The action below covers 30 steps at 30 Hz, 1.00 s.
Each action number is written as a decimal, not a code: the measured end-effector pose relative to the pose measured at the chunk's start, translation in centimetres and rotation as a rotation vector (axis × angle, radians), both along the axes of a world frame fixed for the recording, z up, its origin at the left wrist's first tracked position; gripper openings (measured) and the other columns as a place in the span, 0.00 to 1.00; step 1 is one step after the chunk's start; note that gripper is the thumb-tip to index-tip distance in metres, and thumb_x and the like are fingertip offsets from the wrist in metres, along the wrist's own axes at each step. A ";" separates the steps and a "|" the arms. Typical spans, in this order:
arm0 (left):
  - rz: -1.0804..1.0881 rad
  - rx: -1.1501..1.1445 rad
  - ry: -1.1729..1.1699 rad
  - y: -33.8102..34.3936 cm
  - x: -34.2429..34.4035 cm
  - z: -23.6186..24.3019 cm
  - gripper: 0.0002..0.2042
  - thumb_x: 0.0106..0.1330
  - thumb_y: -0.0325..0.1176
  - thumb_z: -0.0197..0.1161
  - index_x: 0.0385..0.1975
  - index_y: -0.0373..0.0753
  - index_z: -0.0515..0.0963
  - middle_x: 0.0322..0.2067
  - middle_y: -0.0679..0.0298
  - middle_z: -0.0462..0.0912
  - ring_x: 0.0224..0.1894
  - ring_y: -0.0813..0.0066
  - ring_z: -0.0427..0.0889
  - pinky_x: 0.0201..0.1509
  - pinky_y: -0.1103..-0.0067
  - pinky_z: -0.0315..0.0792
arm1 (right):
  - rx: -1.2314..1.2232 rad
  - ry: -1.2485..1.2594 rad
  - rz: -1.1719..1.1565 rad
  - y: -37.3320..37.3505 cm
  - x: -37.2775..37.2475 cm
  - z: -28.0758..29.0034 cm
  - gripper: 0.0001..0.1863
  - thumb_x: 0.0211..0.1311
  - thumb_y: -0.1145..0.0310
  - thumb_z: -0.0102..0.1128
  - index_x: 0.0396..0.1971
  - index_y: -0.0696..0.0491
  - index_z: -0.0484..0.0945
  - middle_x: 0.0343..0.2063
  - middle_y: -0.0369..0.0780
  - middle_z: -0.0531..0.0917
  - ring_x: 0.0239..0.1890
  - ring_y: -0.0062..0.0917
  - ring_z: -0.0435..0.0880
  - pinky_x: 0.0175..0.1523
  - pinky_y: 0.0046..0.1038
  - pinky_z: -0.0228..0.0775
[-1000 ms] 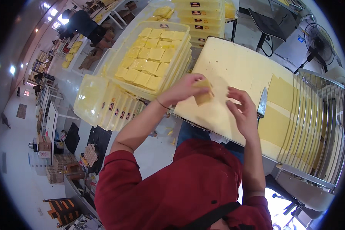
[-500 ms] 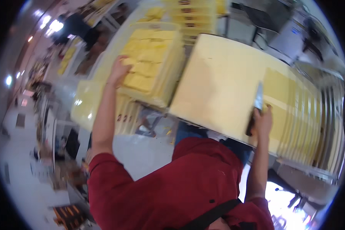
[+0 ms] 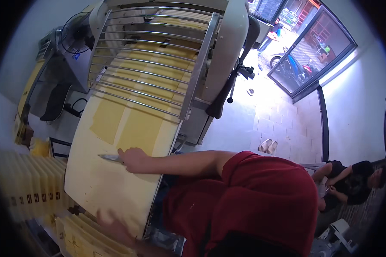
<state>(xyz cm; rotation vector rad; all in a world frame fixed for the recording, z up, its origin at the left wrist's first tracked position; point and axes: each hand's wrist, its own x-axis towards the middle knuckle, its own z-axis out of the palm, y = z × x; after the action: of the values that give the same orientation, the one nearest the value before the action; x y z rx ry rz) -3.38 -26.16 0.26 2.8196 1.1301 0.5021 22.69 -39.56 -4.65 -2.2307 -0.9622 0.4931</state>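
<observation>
My right hand (image 3: 135, 160) is closed round a knife (image 3: 110, 158), its blade pointing left, over a cream conveyor belt (image 3: 85, 180). Just beyond the knife, flat yellow dough sheets (image 3: 143, 135) lie side by side in strips on the belt and run back under a metal guard. My left hand (image 3: 114, 223), smeared by motion, is over the belt's near left end, beside a stack of pale yellow trays (image 3: 79, 242). I see nothing in it, but its fingers are too blurred to read.
A metal bar guard (image 3: 146, 70) spans the belt, with a black lever (image 3: 231, 85) on the machine's right. More stacked yellow trays (image 3: 30, 180) stand at the left. A person (image 3: 349, 184) sits at the far right. Slippers (image 3: 268, 146) lie near the glass door (image 3: 313, 51).
The view has swung right, toward the machine. My left hand has left the dough pieces in the tray and come over the belt. The knife has stayed in my right hand.
</observation>
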 end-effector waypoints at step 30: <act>0.032 -0.055 -0.015 -5.0 8.6 -11.6 0.26 0.77 0.48 0.41 0.68 0.39 0.61 0.70 0.46 0.57 0.73 0.49 0.53 0.73 0.54 0.46 | -0.016 0.087 0.133 -1.4 -3.7 -3.5 0.31 0.58 0.71 0.55 0.63 0.60 0.61 0.27 0.49 0.83 0.29 0.44 0.83 0.30 0.43 0.73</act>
<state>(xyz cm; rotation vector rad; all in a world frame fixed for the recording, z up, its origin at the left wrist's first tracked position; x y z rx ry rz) 5.24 -31.15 -11.35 2.7509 1.1691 0.4861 19.01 -40.93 -8.17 -2.1499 -1.0688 0.6542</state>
